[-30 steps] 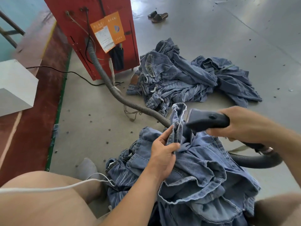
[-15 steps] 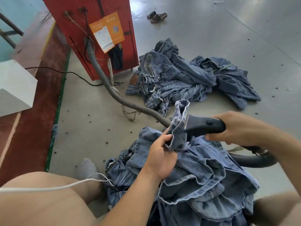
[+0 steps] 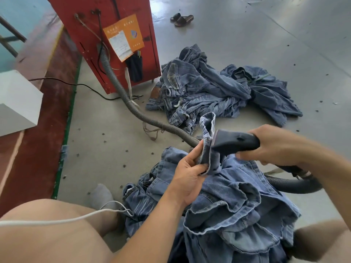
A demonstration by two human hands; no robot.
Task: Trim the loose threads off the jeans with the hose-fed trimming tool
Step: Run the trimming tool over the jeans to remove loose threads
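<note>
A pair of blue jeans (image 3: pixel 237 202) lies bunched on the floor between my legs. My left hand (image 3: pixel 187 174) pinches a raised fold of the denim (image 3: pixel 208 130), holding it upright. My right hand (image 3: pixel 275 146) grips the dark grey trimming tool (image 3: pixel 235 142). The tool's wide mouth presses against the right side of the held fold. A ribbed grey hose (image 3: pixel 144 116) runs from the red machine across the floor, passes behind the jeans and loops round to the tool's rear under my right wrist.
The red machine (image 3: pixel 114 40) stands at the back left with an orange label. A heap of other jeans (image 3: pixel 214 92) lies on the grey floor beyond. A black cable (image 3: pixel 76 84), a white box (image 3: pixel 17 103), sandals (image 3: pixel 181 19) and a white cord (image 3: pixel 57 222) over my left thigh are around.
The trimming tool has moved left and down until its mouth meets the held fold. My left hand has shifted its pinch slightly on the denim.
</note>
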